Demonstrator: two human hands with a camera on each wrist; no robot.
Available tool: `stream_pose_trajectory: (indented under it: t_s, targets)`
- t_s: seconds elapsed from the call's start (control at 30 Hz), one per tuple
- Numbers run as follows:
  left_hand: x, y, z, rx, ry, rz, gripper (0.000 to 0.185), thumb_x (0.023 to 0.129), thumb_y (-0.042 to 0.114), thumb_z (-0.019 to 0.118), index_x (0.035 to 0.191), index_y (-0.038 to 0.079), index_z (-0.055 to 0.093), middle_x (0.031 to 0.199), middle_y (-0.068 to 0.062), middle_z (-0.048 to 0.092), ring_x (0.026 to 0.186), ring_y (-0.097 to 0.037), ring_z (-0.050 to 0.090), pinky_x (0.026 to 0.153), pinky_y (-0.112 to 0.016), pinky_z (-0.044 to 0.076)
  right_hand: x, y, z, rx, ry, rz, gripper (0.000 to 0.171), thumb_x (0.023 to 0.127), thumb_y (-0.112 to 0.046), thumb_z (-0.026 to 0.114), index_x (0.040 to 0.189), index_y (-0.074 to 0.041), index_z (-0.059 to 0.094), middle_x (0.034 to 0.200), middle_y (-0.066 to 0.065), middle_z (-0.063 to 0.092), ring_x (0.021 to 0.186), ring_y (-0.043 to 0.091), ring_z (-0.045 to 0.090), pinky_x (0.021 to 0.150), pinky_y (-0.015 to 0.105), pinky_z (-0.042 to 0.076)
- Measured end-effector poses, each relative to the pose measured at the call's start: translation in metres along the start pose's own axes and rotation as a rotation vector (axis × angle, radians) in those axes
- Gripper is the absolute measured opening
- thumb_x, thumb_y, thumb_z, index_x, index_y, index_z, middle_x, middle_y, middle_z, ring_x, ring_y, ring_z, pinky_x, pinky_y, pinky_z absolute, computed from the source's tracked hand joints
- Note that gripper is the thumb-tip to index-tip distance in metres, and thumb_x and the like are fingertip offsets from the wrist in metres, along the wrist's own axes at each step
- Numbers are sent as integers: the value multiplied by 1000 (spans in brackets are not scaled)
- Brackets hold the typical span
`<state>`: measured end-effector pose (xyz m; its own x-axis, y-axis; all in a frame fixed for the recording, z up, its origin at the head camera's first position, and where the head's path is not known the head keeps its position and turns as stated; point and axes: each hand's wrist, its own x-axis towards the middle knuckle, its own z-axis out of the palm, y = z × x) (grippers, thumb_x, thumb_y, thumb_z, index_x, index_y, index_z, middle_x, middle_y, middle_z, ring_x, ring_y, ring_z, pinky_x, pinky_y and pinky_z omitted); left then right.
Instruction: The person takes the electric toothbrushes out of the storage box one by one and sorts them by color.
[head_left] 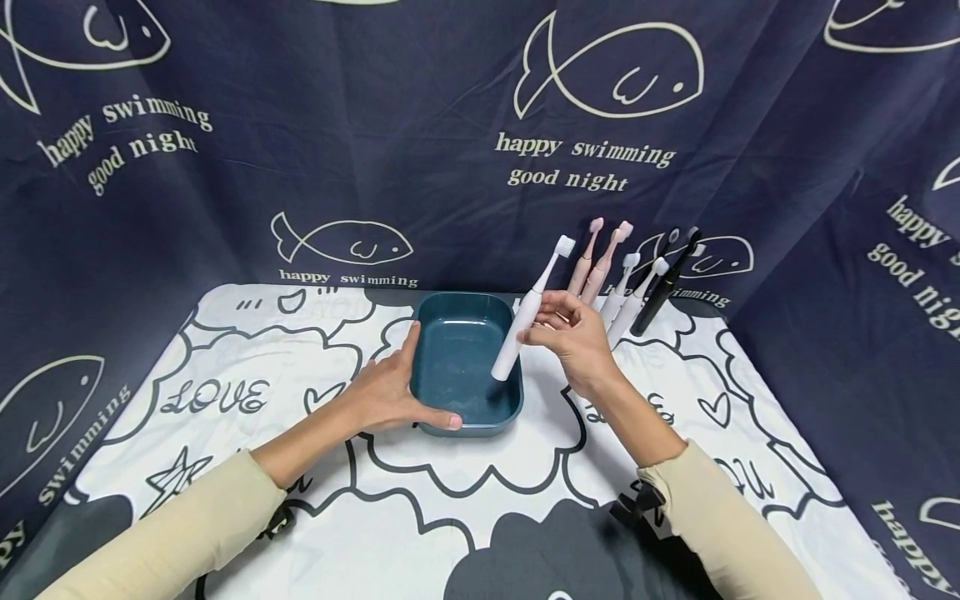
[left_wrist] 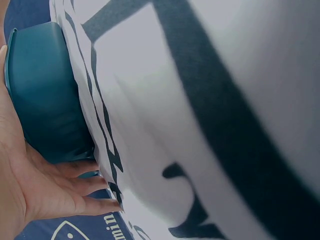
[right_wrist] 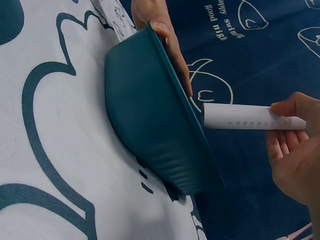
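Observation:
A dark teal rectangular tub (head_left: pixel 465 392) stands on the cloth, its inside bare. My left hand (head_left: pixel 382 387) is spread along the tub's left side, thumb on the front rim; in the left wrist view its straight fingers (left_wrist: pixel 82 186) reach past the tub wall. Between thumb and fingers, my right hand (head_left: pixel 573 342) pinches a white electric toothbrush (head_left: pixel 510 354). The brush is tilted, head up, its handle end above the tub's right part. In the right wrist view the toothbrush handle (right_wrist: pixel 225 116) shows a row of small marks, with its end just beyond the rim.
Behind my right hand stand two pink toothbrushes (head_left: pixel 600 271), two white toothbrushes (head_left: pixel 633 304) and some black toothbrushes (head_left: pixel 660 300); their lower ends are partly hidden. A dark blue fish-print curtain (head_left: pixel 450 125) rises behind the table with its white patterned cloth (head_left: pixel 300 358).

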<state>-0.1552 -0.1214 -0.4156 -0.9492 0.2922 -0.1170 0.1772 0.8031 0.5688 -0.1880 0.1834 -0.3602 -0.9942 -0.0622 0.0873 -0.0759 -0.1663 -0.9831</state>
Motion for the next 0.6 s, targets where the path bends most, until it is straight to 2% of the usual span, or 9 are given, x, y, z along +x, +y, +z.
stream_pose_trajectory:
  t_s: [0.37, 0.6]
  targets:
    - [0, 1, 0, 1, 2, 7, 174, 61, 95, 89, 183, 20, -8, 182, -23, 38, 154, -52, 56, 121, -69, 50, 1, -7, -6, 26, 10, -47, 58, 76, 32, 71, 117, -8, 65, 107, -7, 71, 97, 7, 72, 91, 19, 62]
    - [-1, 2, 0, 7, 7, -1, 174, 60, 95, 89, 183, 19, -8, 179, -27, 41, 150, -52, 59, 119, -68, 52, -2, -12, -12, 32, 19, -84, 60, 76, 33, 70, 112, -14, 68, 106, -8, 71, 96, 7, 70, 91, 19, 62]
